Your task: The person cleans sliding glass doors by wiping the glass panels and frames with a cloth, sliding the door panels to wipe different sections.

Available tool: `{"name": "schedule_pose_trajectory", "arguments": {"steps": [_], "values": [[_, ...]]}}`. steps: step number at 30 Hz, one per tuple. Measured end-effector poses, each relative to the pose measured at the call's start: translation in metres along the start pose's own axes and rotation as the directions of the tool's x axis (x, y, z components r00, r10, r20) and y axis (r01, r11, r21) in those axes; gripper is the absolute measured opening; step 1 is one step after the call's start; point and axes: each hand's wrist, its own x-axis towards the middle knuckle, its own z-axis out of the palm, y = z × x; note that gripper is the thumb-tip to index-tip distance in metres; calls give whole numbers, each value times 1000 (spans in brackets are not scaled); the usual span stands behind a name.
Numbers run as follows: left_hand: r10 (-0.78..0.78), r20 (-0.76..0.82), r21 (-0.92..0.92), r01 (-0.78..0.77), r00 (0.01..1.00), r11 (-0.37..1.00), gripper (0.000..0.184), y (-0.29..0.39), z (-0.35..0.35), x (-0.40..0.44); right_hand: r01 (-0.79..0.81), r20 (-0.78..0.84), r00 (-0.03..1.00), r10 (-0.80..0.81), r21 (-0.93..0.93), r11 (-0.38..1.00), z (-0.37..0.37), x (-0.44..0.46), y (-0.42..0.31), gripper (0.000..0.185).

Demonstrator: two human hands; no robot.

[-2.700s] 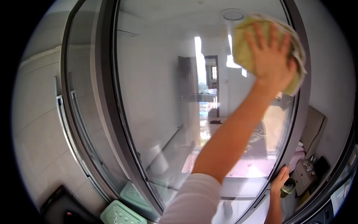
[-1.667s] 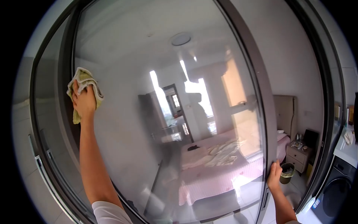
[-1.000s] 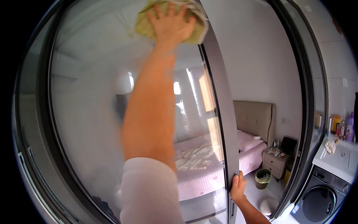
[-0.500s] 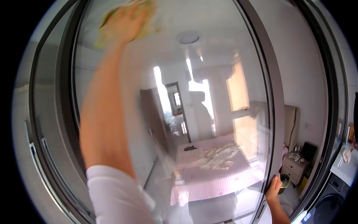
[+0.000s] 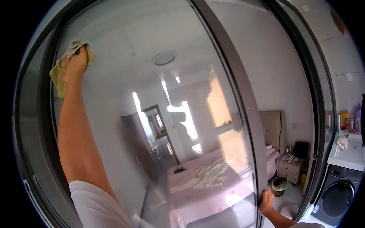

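Note:
My left hand (image 5: 76, 62) is raised high at the left, closed on a yellow-green cloth (image 5: 89, 53) with a paler edge. The cloth lies against the glass pane (image 5: 110, 87) of a sliding door, close to its dark left-hand frame. Low on the right, my right hand (image 5: 267, 201) grips the edge of the door frame (image 5: 249, 125), its fingers round the grey-brown upright. Through the glass, overlaid with bright reflections, I see a bed (image 5: 201, 199) with a pink cover and a crumpled pale cloth (image 5: 213, 174).
Past the door's open side stand a nightstand (image 5: 288, 170) and a lined bin (image 5: 279, 186). Farther right, a white sink (image 5: 348, 154) sits above a dark washing machine (image 5: 336, 195), with several bottles (image 5: 351, 122) behind it.
My left hand has moved the cloth left and down across the glass to near the left frame. The view has shifted to the right. My right hand stays on the door's edge.

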Motion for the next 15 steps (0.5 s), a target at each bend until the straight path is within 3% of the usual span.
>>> {"name": "schedule_pose_trajectory", "arguments": {"steps": [3, 6, 9, 11, 15], "values": [[111, 38, 43, -113, 993, 993, 76, 62, -3, -21, -57, 65, 996, 53, 74, 996, -1, -2, 13, 42], [333, 26, 5, -333, 943, 943, 75, 119, 6, -51, -40, 65, 997, 34, 94, 995, 0, 0, 6, 45], [540, 19, 11, -540, 841, 841, 71, 171, 5, -105, -106, 127, 987, 95, 89, 990, -6, -1, 6, 37], [673, -31, -95, -672, 739, 734, 65, 189, 2, -149, -135, 154, 981, 120, 88, 987, -9, 4, -5, 30], [720, -18, -183, -710, 694, 680, 61, 189, -31, -233, -137, 191, 975, 116, 104, 985, -11, 5, -2, 29]]}}
